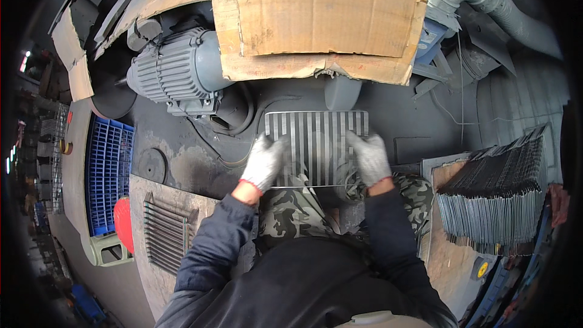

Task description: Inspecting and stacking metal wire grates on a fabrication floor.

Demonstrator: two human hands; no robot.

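Observation:
A rectangular metal grate (317, 146) with a thin frame and striped slats is held out in front of me, above my knees. On its left edge, my left hand (263, 161) in a white work glove is closed with the thumb over the face. The gloved right hand (370, 158) grips the opposite edge in the same way. Beyond the grate's far edge, a grey rounded disc (343, 92) shows below a cardboard cover (322, 12); whether the two touch I cannot tell.
A dense stack of similar grates (492, 197) stands on a board at my right. Several more grates (165, 237) lean together on a panel at my left. A grey electric motor (173, 67) sits at far left, a blue plastic crate (109, 173) nearer. A duct (510, 0) runs along the far right.

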